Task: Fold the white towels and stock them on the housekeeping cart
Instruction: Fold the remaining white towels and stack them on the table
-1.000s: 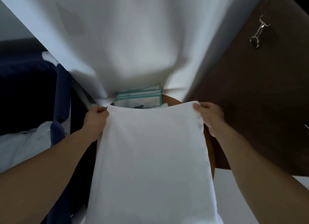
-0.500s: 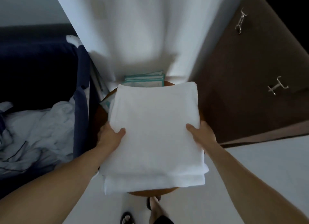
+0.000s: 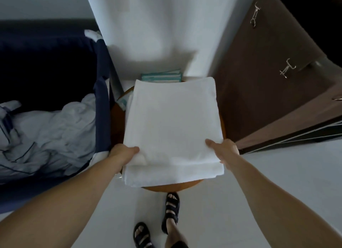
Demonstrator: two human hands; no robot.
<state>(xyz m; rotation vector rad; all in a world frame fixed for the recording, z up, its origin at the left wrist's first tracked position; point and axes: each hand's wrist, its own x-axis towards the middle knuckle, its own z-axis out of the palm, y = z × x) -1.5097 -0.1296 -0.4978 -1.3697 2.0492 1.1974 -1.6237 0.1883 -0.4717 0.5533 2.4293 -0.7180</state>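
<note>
Head view: crumpled linen [image 3: 55, 129] fills a navy bag [image 3: 100, 99] at far left. The left hand [image 3: 122, 153] pinches the near-left edge of the folded white towel [image 3: 172, 127], thumb on top. The towel lies across the round wooden table [image 3: 166, 187], and the right hand [image 3: 224, 151] grips its near-right edge likewise.

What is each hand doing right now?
Left hand: grips the folded white towel at its near left edge.
Right hand: grips the same towel's near right edge.

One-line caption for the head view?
Left hand and right hand hold a folded white towel over a round wooden table.
</note>
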